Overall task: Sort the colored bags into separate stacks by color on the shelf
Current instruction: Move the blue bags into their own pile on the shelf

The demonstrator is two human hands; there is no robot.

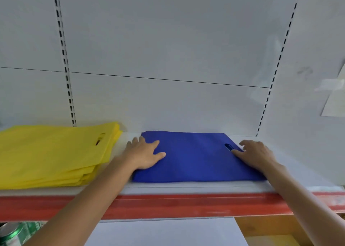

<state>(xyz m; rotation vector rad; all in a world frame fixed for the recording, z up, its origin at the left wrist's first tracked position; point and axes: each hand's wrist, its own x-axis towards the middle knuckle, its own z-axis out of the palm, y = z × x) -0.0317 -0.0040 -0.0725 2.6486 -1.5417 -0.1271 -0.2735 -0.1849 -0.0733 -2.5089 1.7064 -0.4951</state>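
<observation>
I have both palms flat on the blue bag (196, 158), which lies on the shelf (186, 189) just right of the yellow stack (52, 152), not touching it.

Its long axis runs along the shelf, with the handle slot (228, 147) at the end away from the yellow stack. My left hand (144, 155) presses the near end with fingers spread and straight; my right hand (255, 155) rests by the slot, fingers relaxed, gripping nothing. My right forearm hides that front corner. Below the yellow stack, a green can (13, 232) is cut off by the frame.

White back panel (168, 40); slotted uprights (64, 59).
</observation>
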